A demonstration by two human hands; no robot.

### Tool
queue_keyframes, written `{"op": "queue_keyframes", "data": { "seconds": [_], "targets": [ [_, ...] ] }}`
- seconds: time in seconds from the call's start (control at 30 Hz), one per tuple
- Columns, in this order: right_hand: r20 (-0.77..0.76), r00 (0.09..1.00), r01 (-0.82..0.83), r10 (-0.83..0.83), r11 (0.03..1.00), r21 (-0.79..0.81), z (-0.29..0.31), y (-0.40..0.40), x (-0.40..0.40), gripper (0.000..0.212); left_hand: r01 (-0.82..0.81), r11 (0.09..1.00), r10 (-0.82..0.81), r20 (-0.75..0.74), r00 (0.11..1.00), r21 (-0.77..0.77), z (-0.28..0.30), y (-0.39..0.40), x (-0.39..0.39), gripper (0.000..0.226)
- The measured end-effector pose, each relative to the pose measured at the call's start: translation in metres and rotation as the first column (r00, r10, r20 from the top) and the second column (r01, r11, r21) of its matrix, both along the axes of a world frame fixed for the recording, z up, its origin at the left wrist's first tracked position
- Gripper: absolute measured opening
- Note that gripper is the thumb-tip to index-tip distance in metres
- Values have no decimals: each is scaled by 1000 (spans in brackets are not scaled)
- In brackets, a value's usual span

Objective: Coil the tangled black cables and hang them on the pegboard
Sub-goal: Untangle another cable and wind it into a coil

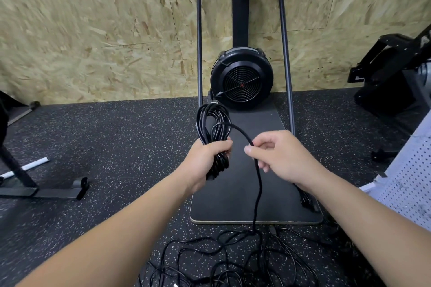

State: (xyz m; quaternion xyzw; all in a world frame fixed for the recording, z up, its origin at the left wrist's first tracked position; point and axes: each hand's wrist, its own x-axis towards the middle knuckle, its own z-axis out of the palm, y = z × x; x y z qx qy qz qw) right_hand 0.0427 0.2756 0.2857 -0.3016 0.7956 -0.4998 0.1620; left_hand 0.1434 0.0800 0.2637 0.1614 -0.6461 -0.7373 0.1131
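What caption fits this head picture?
Left hand grips coiled black cable; right hand pinches its loose strand.

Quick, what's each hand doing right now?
Left hand: grips the coiled cable.
Right hand: pinches the loose strand running down to the floor tangle.

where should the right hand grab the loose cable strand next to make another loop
Lower on the loose strand, below the right hand, where it hangs straight and free above the floor tangle. Pinch it from the right side, since the left hand already holds the coil on the left.
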Motion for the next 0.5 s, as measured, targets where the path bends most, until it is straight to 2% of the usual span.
{"op": "queue_keyframes", "data": {
  "seconds": [0.1,0.13,0.2,0.33,0.43,0.5],
  "targets": [
    [155,987,90,-48,956,-280,11,-7,6,24,203,970,-206,-8,978,-132,-1,7,7,7],
    [190,980,127,-67,936,-327,13,-8,6,22,272,953,-276,-6,961,-133,1,14,10,5],
    [216,969,192,-120,917,-351,15,-9,7,19,371,921,-373,-2,928,-121,-1,29,12,15],
    [212,951,287,-224,893,-347,14,-11,11,16,342,938,-343,-1,939,-54,-10,43,8,4],
    [200,943,329,-267,845,-422,16,-9,12,18,259,965,-259,2,966,-36,-11,41,4,4],
    [220,939,337,-265,832,-440,15,-4,4,20,201,979,-201,-19,979,28,-10,38,2,8]
  ]
}}
